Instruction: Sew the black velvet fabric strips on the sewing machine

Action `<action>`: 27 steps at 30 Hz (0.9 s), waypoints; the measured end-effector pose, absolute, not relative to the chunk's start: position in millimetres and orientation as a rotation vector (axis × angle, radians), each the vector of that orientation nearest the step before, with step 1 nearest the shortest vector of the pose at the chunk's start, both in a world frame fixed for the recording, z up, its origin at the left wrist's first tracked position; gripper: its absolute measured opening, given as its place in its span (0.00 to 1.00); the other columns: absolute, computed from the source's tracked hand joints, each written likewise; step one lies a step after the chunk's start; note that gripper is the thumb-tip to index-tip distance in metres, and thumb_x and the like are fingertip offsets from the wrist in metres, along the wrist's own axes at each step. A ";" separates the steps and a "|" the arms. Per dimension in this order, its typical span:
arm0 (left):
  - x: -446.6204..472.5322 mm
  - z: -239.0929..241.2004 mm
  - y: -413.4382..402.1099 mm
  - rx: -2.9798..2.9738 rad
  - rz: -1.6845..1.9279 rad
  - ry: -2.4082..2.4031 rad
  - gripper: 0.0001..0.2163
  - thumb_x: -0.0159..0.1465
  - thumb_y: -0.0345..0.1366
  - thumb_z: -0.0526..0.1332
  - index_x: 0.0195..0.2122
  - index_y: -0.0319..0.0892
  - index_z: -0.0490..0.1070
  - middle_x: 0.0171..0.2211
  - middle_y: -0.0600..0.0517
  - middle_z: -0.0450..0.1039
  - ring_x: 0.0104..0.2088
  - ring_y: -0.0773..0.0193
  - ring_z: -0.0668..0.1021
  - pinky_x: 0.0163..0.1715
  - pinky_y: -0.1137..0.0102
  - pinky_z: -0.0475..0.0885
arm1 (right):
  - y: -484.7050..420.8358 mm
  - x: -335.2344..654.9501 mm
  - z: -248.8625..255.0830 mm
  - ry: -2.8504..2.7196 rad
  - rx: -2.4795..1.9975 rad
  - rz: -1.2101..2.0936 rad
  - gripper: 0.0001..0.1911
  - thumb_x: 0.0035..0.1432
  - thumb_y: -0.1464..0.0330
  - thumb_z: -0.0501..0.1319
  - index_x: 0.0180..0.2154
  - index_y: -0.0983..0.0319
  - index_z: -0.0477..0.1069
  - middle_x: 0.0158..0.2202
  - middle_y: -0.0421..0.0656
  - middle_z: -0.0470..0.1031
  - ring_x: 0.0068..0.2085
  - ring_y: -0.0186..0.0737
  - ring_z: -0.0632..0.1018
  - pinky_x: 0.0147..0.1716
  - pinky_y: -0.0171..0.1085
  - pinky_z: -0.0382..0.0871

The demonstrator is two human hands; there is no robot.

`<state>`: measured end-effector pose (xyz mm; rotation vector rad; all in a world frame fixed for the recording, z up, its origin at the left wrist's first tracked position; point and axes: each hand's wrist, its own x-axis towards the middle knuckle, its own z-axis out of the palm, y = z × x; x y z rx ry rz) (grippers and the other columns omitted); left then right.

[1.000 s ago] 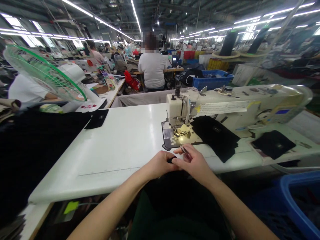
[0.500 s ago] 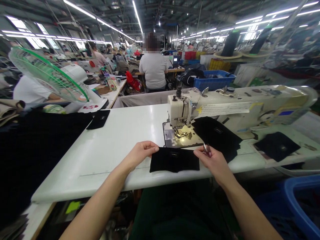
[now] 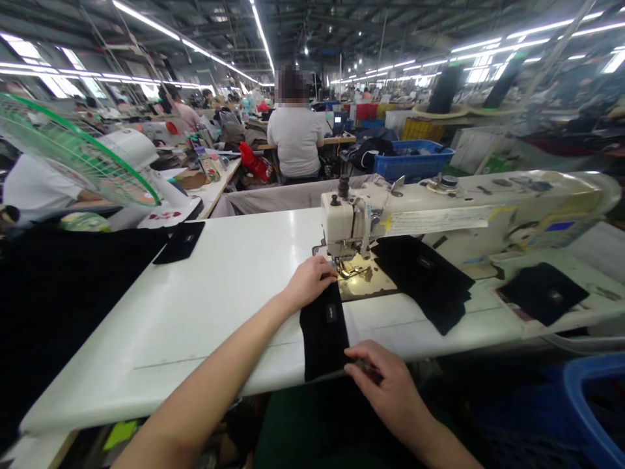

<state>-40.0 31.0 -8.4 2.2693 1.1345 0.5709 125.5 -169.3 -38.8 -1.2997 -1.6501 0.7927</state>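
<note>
A black fabric panel [image 3: 325,332] with a small label lies lengthwise over the front of the white table, its far end beside the presser foot [image 3: 349,270] of the sewing machine [image 3: 361,221]. My left hand [image 3: 312,280] is closed on the panel's far end, fingertips close to the needle area. At the near right corner, the thumb and forefinger of my right hand [image 3: 383,381] pinch the panel's edge. A small dark tool, mostly hidden, is tucked in that hand's palm; its kind cannot be made out.
Black fabric pieces [image 3: 424,280] lie under the machine arm, with another black piece [image 3: 544,293] farther right. One labelled piece [image 3: 180,242] rests at the table's left edge near a green-rimmed fan [image 3: 88,153]. A blue basket [image 3: 586,371] stands low right. A person [image 3: 295,140] sits ahead.
The black panel has turned from crosswise to lengthwise. My left hand has moved right and away from me to the presser foot; my right hand has come nearer and left.
</note>
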 end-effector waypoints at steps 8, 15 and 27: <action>-36.9 -16.6 11.8 2.807 0.541 1.234 0.07 0.67 0.34 0.60 0.33 0.40 0.75 0.33 0.47 0.71 0.38 0.55 0.73 0.40 0.62 0.70 | -163.2 137.5 -37.6 -1.988 -1.093 0.423 0.13 0.63 0.78 0.54 0.46 0.60 0.72 0.38 0.46 0.77 0.37 0.40 0.78 0.36 0.37 0.76; -45.1 -23.9 15.7 2.748 0.606 0.995 0.10 0.69 0.30 0.55 0.43 0.40 0.77 0.40 0.44 0.72 0.42 0.56 0.73 0.45 0.62 0.72 | -157.3 151.6 -34.1 -2.119 -1.106 0.154 0.20 0.60 0.81 0.51 0.49 0.62 0.72 0.38 0.48 0.77 0.36 0.40 0.77 0.31 0.36 0.74; -41.2 -29.0 28.9 2.687 0.739 0.941 0.08 0.68 0.30 0.57 0.43 0.38 0.76 0.42 0.44 0.72 0.44 0.57 0.74 0.49 0.59 0.73 | -151.2 150.1 -34.5 -2.109 -1.203 0.180 0.12 0.66 0.75 0.51 0.41 0.62 0.73 0.29 0.43 0.72 0.29 0.38 0.73 0.27 0.36 0.64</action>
